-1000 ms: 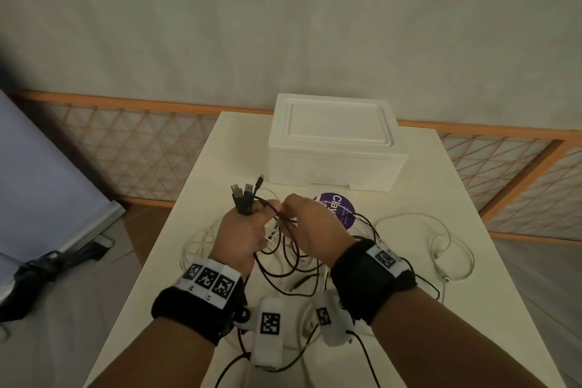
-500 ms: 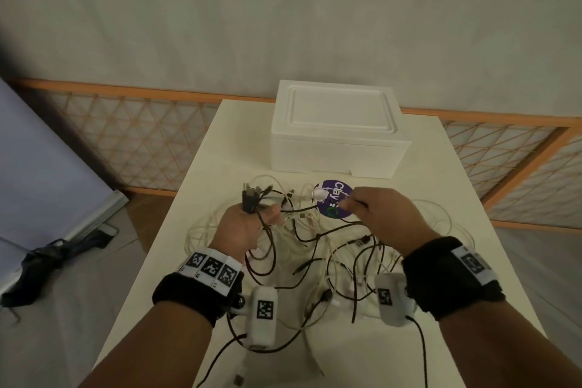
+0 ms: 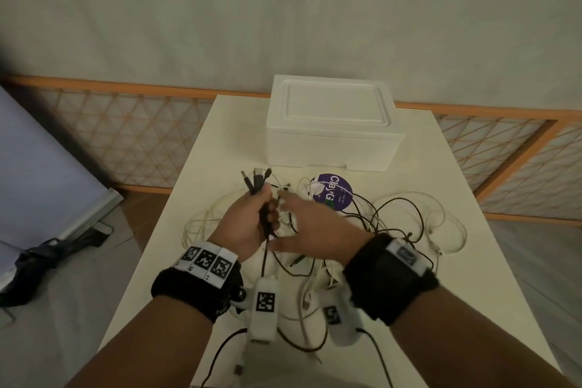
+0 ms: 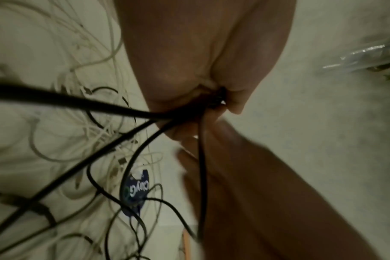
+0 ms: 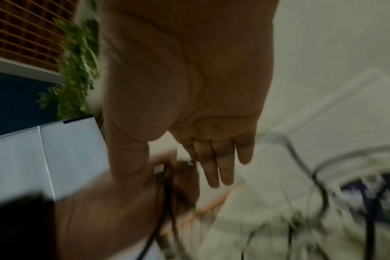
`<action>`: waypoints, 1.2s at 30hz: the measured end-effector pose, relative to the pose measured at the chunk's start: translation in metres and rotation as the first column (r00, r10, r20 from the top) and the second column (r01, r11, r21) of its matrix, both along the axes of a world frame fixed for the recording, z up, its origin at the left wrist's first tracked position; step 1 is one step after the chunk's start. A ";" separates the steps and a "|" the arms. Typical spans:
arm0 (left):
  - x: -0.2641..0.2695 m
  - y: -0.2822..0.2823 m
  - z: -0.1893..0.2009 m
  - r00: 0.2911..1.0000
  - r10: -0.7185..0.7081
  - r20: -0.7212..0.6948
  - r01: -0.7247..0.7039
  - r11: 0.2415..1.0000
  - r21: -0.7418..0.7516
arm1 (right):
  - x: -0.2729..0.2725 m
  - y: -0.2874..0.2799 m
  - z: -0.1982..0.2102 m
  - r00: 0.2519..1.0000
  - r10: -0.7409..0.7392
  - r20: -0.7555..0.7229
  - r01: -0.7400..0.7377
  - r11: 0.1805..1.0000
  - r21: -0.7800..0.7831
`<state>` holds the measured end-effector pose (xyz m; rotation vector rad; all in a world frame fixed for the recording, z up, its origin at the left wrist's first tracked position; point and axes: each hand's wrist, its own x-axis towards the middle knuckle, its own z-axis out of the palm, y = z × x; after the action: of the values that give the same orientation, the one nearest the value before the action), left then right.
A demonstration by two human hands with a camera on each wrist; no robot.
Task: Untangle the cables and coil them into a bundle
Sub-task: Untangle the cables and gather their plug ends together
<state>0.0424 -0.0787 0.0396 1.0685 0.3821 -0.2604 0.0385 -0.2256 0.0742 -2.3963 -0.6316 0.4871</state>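
Setting: indoor room, likely a home or makeshift recording space; exact type unclear. Plain pale wall (image 3: pixel 283 10). Orange-framed lattice panel (image 3: pixel 132 142) along its base. White table (image 3: pixel 201 148) carrying a styrofoam box (image 3: pixel 330 123). Green foliage (image 5: pixel 78 70) visible in right wrist view.

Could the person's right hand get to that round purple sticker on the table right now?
Probably yes: the right hand is open, and only loose black cables cross the round purple sticker.
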 end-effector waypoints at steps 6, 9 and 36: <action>-0.003 0.015 0.002 0.984 0.150 0.098 -0.146 0.988 -0.046 | -0.006 0.032 -0.031 0.989 0.005 -0.147 0.009 0.995 0.095; -0.011 0.021 -0.001 0.979 0.196 0.058 -0.188 0.974 -0.124 | -0.008 0.031 -0.034 0.981 0.071 -0.182 -0.062 0.997 0.051; -0.009 0.084 -0.040 0.945 0.275 -0.174 -0.314 0.913 -0.261 | 0.003 -0.073 -0.034 0.992 0.032 0.123 0.066 0.693 -0.718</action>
<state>0.0335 0.0057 -0.0001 0.6981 0.6021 -0.1110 0.0411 -0.2983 0.0407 -3.2082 -0.5247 0.6747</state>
